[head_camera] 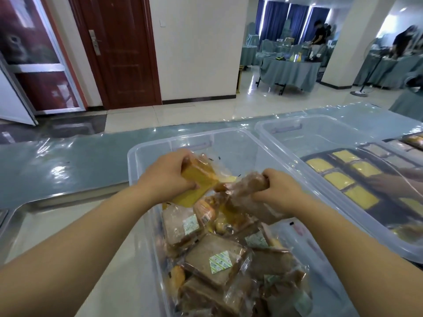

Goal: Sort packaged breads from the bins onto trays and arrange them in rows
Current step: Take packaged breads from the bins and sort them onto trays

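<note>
Both hands are over the near clear bin (pixel 140 154), which sits on the blue-covered surface (pixel 68 161). The left hand (pixel 167 172) grips a yellow packaged bread (pixel 196 183), fingers curled round its upper edge. The right hand (pixel 278 189) is clenched on a brown packaged bread (pixel 246 187). The two packets are just beside each other above the pile. More wrapped breads (pixel 215 259), mostly brown, lie heaped in the bin's near half. A second clear bin (pixel 297 124) stands just to the right; seen through it, a dark tray (pixel 386 209) carries yellow breads (pixel 338 179) in rows.
</note>
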Demonstrator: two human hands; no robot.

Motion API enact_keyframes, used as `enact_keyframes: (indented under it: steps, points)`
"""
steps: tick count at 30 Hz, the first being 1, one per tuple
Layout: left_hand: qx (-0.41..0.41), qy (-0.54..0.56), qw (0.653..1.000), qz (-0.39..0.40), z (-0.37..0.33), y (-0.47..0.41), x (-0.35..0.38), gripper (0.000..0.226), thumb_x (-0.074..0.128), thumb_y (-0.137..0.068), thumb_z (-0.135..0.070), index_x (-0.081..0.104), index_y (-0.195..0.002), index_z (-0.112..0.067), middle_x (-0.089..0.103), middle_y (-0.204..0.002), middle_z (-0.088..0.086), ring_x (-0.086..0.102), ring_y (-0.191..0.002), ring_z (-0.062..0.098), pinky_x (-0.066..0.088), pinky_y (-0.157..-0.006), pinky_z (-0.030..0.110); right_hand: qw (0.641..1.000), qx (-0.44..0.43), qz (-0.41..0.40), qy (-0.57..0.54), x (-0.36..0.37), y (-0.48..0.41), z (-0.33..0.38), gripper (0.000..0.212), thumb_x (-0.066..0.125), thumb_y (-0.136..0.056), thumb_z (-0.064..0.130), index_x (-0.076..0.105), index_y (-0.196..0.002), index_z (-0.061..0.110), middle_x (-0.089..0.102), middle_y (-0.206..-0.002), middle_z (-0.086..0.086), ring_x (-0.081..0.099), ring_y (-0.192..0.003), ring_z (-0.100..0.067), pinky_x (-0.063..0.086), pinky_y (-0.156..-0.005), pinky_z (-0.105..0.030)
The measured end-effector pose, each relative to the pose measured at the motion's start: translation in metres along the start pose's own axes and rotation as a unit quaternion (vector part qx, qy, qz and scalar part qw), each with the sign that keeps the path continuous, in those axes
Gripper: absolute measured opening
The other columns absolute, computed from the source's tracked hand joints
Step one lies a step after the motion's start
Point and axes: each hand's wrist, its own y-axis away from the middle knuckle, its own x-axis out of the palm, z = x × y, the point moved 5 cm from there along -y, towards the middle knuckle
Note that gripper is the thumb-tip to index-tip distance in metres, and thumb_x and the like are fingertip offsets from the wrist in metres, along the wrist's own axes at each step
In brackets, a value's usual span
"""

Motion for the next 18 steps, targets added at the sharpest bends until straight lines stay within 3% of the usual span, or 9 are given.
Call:
enact_keyframes:
  steps: [3,9,13,18]
  points:
    - [0.002,0.118,0.988,-0.104,-0.011,0.015,-0.026,0.048,0.079,-0.074,-0.025,0.044,-0.104,-0.039,0.05,-0.088,-0.022,0.05,-0.079,-0.004,0.045,-0.066,0.016,0.991,0.015,-0.055,-0.124,-0.015,0.006,0.005,0.032,0.072,-0.08,0.029,0.049,-0.097,0.016,0.056,-0.086,0.003,0.054,-0.079,-0.015,0.038,-0.06,-0.028]
    - [-0.03,0.255,0.937,-0.236,-0.013,0.059,-0.067,0.05,0.077,-0.076,-0.021,0.042,-0.11,-0.034,0.047,-0.09,-0.025,0.049,-0.081,-0.004,0.049,-0.07,0.027,0.927,-0.024,-0.138,-0.349,-0.041,0.03,0.042,0.02,0.061,-0.084,0.014,0.049,-0.099,0.017,0.058,-0.097,-0.005,0.057,-0.089,-0.021,0.047,-0.07,-0.034]
    - [-0.065,0.296,0.908,-0.289,0.011,0.099,-0.089,0.052,0.077,-0.075,-0.013,0.042,-0.109,-0.032,0.049,-0.089,-0.02,0.05,-0.08,-0.001,0.047,-0.07,0.03,0.89,-0.052,-0.119,-0.436,-0.044,0.056,0.093,0.025,0.053,-0.068,0.022,0.046,-0.092,0.017,0.052,-0.094,-0.008,0.055,-0.089,-0.025,0.048,-0.072,-0.038]
    - [-0.117,0.324,0.882,-0.321,0.066,0.152,-0.117,0.047,0.065,-0.082,-0.005,0.041,-0.11,-0.034,0.046,-0.088,-0.017,0.047,-0.076,0.002,0.042,-0.061,0.025,0.894,-0.088,-0.085,-0.43,-0.022,0.081,0.17,0.025,0.058,-0.08,0.013,0.038,-0.089,0.024,0.051,-0.092,-0.004,0.056,-0.087,-0.022,0.05,-0.078,-0.044]
